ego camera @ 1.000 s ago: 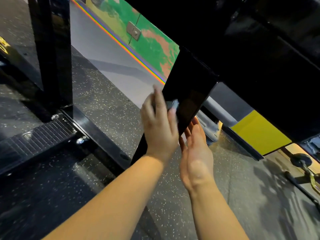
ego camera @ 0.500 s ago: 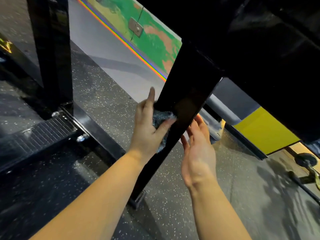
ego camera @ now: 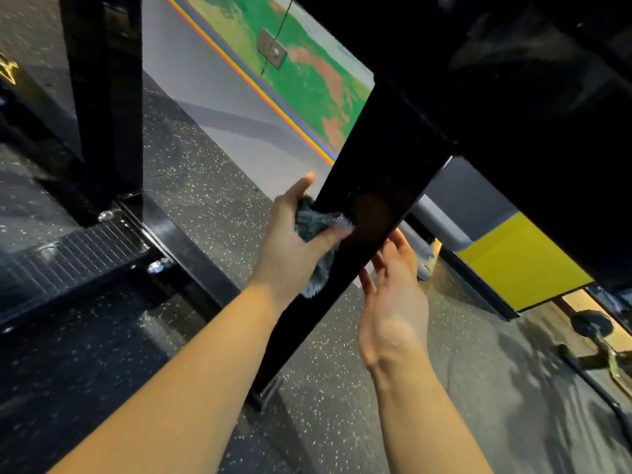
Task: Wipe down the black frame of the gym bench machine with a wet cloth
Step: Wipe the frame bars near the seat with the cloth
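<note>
A glossy black slanted frame leg (ego camera: 376, 186) runs from the upper right down to its foot on the floor near the centre. My left hand (ego camera: 290, 248) grips a grey-blue fluffy cloth (ego camera: 313, 224) wrapped against the leg's left edge, thumb pressing the cloth onto the leg's face. My right hand (ego camera: 393, 295) is beside the leg's right edge, fingers straight and touching or nearly touching it, holding nothing. The black underside of the bench (ego camera: 513, 97) fills the upper right.
A black upright post (ego camera: 102, 97) and a black base rail (ego camera: 178, 234) with bolts and a ribbed footplate (ego camera: 68, 258) stand to the left. Speckled rubber floor lies all around. A yellow panel (ego camera: 519, 261) and a green wall are behind. Another machine's foot sits at far right.
My left hand turned from lying flat over the leg to gripping the cloth on its left edge, thumb across the face. The right hand stayed beside the right edge.
</note>
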### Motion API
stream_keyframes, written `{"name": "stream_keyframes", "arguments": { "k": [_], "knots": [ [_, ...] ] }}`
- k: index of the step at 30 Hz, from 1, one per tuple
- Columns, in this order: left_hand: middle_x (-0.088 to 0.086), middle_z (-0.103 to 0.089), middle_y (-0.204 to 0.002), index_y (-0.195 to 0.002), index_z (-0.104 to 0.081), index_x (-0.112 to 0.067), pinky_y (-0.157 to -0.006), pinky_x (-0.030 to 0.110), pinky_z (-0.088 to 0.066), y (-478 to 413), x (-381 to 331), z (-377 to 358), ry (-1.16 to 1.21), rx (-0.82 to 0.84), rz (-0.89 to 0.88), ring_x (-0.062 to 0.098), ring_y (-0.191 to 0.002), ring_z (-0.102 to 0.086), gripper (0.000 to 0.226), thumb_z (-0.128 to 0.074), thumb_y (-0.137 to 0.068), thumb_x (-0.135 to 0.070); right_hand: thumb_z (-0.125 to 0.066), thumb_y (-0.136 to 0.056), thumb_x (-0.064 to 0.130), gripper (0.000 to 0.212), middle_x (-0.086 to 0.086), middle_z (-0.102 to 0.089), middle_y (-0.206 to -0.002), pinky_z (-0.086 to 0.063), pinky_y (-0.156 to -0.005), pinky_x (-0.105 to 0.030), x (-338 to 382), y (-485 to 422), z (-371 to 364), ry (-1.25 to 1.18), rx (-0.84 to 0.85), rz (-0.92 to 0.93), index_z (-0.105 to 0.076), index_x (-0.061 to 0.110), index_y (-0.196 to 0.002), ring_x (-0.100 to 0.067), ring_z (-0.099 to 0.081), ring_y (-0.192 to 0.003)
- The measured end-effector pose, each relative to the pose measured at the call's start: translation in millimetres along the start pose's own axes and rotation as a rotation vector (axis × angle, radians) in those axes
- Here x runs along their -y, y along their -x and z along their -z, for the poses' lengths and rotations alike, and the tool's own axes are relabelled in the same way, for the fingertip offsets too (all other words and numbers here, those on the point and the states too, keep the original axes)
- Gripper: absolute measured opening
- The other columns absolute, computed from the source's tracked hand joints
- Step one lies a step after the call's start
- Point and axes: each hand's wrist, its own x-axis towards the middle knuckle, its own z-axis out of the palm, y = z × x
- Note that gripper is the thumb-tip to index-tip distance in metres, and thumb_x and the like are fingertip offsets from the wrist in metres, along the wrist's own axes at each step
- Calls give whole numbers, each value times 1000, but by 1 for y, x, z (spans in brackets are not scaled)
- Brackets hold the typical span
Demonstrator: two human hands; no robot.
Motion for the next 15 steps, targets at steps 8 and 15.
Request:
{"name": "stream_keyframes", "arguments": {
  "k": [8, 15],
  "knots": [
    [5, -51, -131, -124, -48, -37, -97, 29, -46, 4, 11, 7, 61, 42, 147, 12, -116, -55, 78, -86, -56, -36, -42, -99, 18, 21, 21, -66, -84, -40, -90, -21, 6, -3, -11, -68, -49, 30, -59, 31, -100, 4, -58, -85],
    [2, -47, -127, -116, -45, -37, -95, 13, -41, -10, -13, -5, 27, -32, -60, 6, -114, -50, 64, -83, -67, -20, -43, -101, 26, 24, 17, -61, -121, -35, -111, -32, -3, 0, -1, 28, -10, 11, -57, 35, -119, -1, -55, -116]
  ]
}}
